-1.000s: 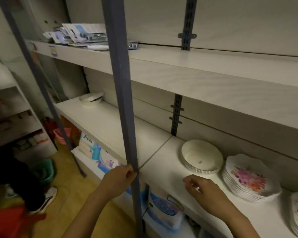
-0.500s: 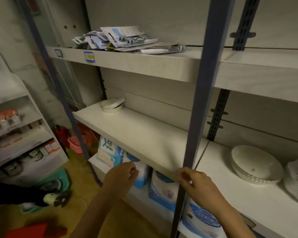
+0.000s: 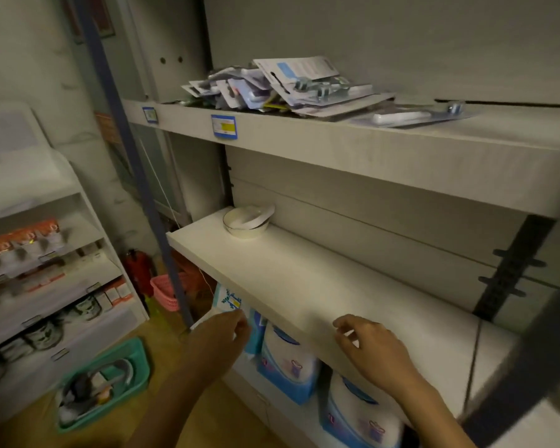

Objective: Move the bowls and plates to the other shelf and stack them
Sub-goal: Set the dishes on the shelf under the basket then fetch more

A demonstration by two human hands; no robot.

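Head view: white shelf, mostly bare
Bowl: far-left end, apparently with a plate tilted inside
Left hand: loosely curled, empty
Right hand: loosely curled, empty

The room is dim, with a flat grey-green cast and muted colours throughout. The brightest patch falls on the top of the middle shelf, pale against the darker wall behind. Deep shadow lies under the upper shelf and in the space below, where the blue-and-white packs sit half dark. The dark post at the right edge is smeared by blur. Straight posts bow near the frame edges from the wide lens. Both hands look soft, and the left rack is fuzzy, its labels unreadable.
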